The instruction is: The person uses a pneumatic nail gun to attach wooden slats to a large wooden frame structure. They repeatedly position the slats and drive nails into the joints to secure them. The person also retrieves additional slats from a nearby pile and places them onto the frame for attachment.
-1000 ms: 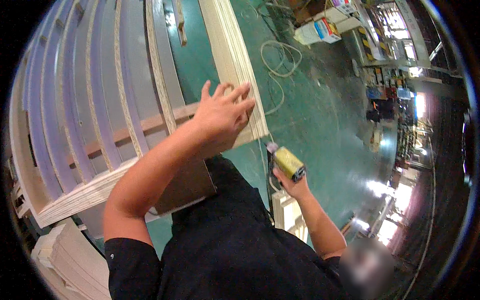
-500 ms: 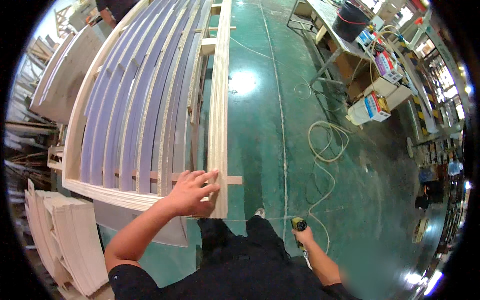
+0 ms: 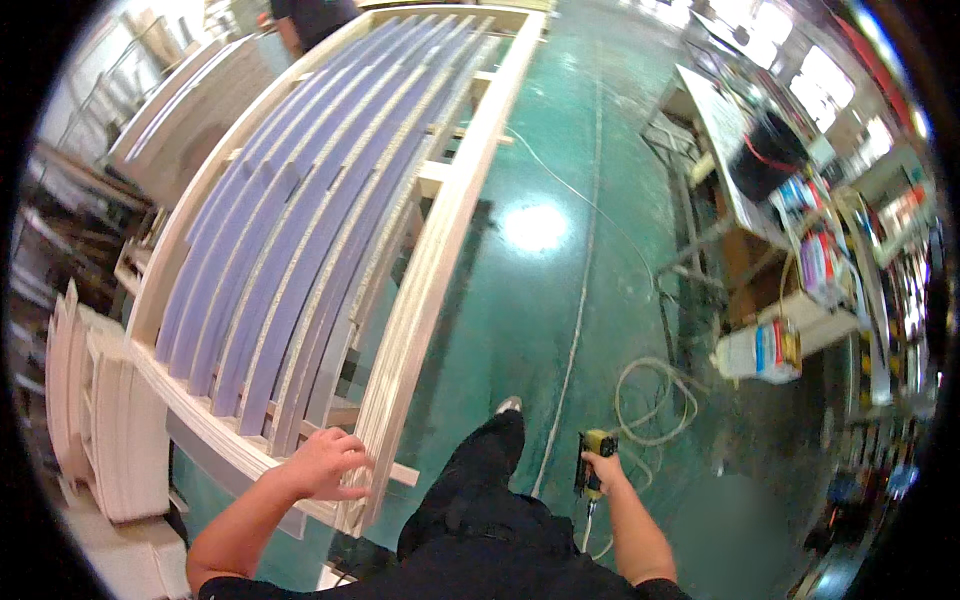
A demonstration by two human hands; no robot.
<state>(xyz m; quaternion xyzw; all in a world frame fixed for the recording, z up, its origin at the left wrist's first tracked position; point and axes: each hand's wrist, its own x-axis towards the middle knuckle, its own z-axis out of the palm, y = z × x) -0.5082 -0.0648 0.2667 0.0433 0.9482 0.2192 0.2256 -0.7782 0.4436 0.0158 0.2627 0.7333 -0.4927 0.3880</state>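
My left hand (image 3: 328, 466) lies on the near right corner of a large pale wooden frame (image 3: 447, 250), its fingers spread and curving over the edge. Within the frame run several long curved strips (image 3: 285, 285) with purplish faces and speckled edges. A short wooden batten (image 3: 404, 474) pokes out under the right rail, close to that hand. Off to the right, above the floor, my right hand (image 3: 604, 472) grips a yellow and black air nail gun (image 3: 599, 444). An air hose runs from the bottom of its handle.
A coiled pale hose (image 3: 650, 400) lies on the green floor to the right. Beyond it stands a metal workbench (image 3: 712, 130) with a black bucket (image 3: 768, 150); a white container (image 3: 755, 352) is below. Stacked curved wooden pieces (image 3: 125, 430) stand at left. Another person (image 3: 312, 18) is at the far left.
My view has shifted, and more of the frame's far end shows. My left hand stays at the frame's corner. The nail gun is now held more upright in my right hand.
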